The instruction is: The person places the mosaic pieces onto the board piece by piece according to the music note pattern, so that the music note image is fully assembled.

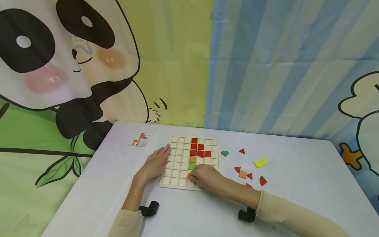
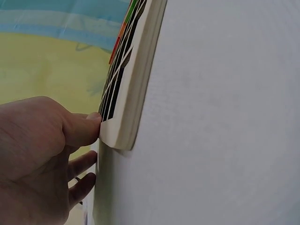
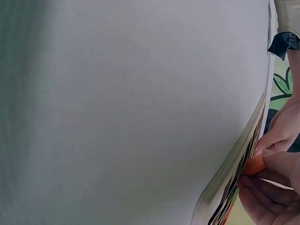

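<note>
A light wooden grid board (image 1: 179,152) lies on the white table. Several red square tiles (image 1: 193,146) sit in its upper cells, with an orange tile (image 1: 192,159) and a green tile (image 1: 192,166) in the column below them. Between thumb and fingers, my right hand (image 1: 207,177) pinches an orange piece (image 3: 254,165) at the lower part of the board; its full outline is hidden. At the board's left edge rests my left hand (image 1: 157,163), fingers extended, its thumb (image 2: 86,129) touching the edge in the left wrist view.
Right of the board lie a green quarter-round piece (image 1: 225,153), yellow squares (image 1: 261,162), an orange square (image 1: 242,174), and several red pieces (image 1: 263,180). A small pattern card (image 1: 139,139) lies at the upper left. Behind the table hangs a printed curtain (image 1: 177,65).
</note>
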A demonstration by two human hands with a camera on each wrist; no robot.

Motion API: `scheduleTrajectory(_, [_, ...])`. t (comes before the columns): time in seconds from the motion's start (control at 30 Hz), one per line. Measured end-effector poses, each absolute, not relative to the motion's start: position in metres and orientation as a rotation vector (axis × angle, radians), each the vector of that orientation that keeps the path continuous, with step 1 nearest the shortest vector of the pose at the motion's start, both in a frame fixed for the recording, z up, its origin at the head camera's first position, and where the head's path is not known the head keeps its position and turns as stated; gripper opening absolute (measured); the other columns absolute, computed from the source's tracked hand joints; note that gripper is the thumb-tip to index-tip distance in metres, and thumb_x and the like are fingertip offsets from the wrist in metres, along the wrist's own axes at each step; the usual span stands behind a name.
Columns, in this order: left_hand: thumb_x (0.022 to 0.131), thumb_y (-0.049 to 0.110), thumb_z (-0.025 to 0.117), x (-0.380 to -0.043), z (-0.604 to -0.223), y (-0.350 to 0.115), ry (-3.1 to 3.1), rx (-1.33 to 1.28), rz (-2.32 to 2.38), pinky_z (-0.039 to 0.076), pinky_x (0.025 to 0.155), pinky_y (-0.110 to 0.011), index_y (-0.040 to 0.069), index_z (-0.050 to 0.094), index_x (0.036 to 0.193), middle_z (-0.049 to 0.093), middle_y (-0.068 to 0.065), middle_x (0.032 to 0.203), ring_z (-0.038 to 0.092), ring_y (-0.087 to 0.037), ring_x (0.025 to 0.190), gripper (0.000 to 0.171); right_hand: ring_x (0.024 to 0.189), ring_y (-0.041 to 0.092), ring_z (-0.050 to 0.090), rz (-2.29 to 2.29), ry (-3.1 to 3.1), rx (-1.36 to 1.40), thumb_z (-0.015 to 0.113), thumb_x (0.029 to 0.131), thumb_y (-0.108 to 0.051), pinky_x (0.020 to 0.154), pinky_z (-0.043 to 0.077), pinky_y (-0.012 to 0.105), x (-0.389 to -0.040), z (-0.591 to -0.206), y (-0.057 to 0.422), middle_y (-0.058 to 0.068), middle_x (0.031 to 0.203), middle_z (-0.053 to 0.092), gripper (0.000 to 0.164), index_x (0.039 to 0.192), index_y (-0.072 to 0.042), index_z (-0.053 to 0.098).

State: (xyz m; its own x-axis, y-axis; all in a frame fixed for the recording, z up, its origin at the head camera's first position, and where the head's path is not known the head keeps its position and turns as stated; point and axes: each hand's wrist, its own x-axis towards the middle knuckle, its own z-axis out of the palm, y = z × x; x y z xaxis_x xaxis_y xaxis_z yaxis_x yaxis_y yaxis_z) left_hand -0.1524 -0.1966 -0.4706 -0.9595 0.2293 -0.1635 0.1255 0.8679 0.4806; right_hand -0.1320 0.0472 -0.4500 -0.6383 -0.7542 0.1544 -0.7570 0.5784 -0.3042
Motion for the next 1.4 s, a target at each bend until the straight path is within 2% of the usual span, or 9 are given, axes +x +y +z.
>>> scheduleTrajectory(0.23, [0.103,0.017,0.043,-0.153,-0.470,-0.198,2.824,0.277,0.701,0.018,0.117,-0.063,0.009,0.026,0.154,0.017,-0.005,0.164,0.016,-0.033,0.151,0.054,0.065,0.007,0.046,0.523,-2.795,1.325,0.070,0.090,-0.019,0.058,0.041,0.013,-0.135,-0.449,0.046,-0.001,0.078,0.056,0.013,0.084,-0.008,0.075])
scheduleTrajectory(0.47, [0.102,0.015,0.043,-0.151,-0.470,-0.196,2.822,0.262,0.699,0.017,0.116,-0.063,0.008,0.027,0.153,0.018,-0.006,0.164,0.016,-0.034,0.151,0.054,0.067,0.004,0.049,0.463,-2.875,1.367,0.066,0.092,-0.020,0.062,0.046,0.013,-0.138,-0.444,0.045,-0.005,0.078,0.058,0.010,0.091,-0.011,0.071])
scheduleTrajectory(0.73, [0.103,0.016,0.043,-0.152,-0.468,-0.195,2.832,0.267,0.674,0.018,0.117,-0.062,0.009,0.026,0.154,0.018,-0.005,0.164,0.016,-0.033,0.151,0.054,0.072,0.009,0.047,0.309,-2.941,1.386,0.071,0.089,-0.021,0.061,0.043,0.017,-0.142,-0.437,0.042,-0.003,0.080,0.059,0.013,0.080,-0.012,0.071])
scheduleTrajectory(0.87, [0.103,0.016,0.043,-0.151,-0.468,-0.195,2.826,0.260,0.684,0.017,0.117,-0.062,0.008,0.026,0.153,0.017,-0.006,0.164,0.016,-0.034,0.151,0.054,0.078,0.010,0.047,0.343,-3.037,1.398,0.072,0.088,-0.026,0.063,0.043,0.018,-0.141,-0.431,0.048,-0.003,0.085,0.060,0.014,0.085,-0.012,0.074])
scheduleTrajectory(1.03, [0.102,0.015,0.043,-0.149,-0.467,-0.196,2.820,0.249,0.694,0.017,0.117,-0.062,0.007,0.026,0.153,0.018,-0.006,0.164,0.016,-0.034,0.151,0.054,0.087,0.012,0.056,0.516,-3.031,1.361,0.071,0.088,-0.026,0.069,0.049,0.019,-0.133,-0.425,0.072,0.000,0.097,0.066,0.025,0.107,-0.010,0.074])
scheduleTrajectory(1.23, [0.103,0.015,0.043,-0.148,-0.467,-0.196,2.831,0.273,0.700,0.019,0.117,-0.062,0.006,0.027,0.153,0.018,-0.007,0.163,0.017,-0.035,0.150,0.054,0.091,0.015,0.061,0.555,-3.022,1.239,0.074,0.085,-0.020,0.074,0.055,0.023,-0.135,-0.424,0.124,0.003,0.101,0.068,0.029,0.111,-0.006,0.073])
scheduleTrajectory(1.4, [0.103,0.016,0.043,-0.149,-0.467,-0.196,2.842,0.283,0.675,0.020,0.117,-0.061,0.007,0.026,0.153,0.018,-0.007,0.164,0.018,-0.034,0.150,0.054,0.083,0.012,0.059,0.582,-3.068,1.080,0.074,0.085,-0.018,0.069,0.053,0.020,-0.140,-0.427,0.173,0.002,0.098,0.068,0.030,0.111,-0.004,0.072])
